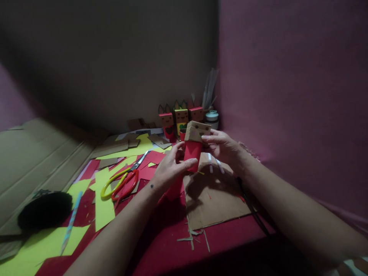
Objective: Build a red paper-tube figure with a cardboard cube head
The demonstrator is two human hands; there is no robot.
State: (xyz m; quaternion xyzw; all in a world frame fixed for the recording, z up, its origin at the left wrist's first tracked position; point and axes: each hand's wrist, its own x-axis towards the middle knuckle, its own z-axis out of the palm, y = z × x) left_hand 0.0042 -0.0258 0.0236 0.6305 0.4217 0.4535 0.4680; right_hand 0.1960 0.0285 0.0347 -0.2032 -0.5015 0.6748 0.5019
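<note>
Both my hands hold up a small cardboard figure (196, 132) with a brown box head that bears a drawn face and a red paper body (192, 152). My left hand (169, 168) pinches the red paper body from the left, thumb on its front. My right hand (220, 145) grips the brown head from the right, fingers closed on it. The figure hangs above a brown cardboard sheet (214, 197) on the red surface.
Three finished box figures (180, 117) stand at the back by the wall, beside a white jar (212, 118) and sticks. Yellow-and-red scissors (122, 182) lie left of my hands among yellow and red paper scraps. A black object (44, 211) and a pencil (70, 222) lie at the left.
</note>
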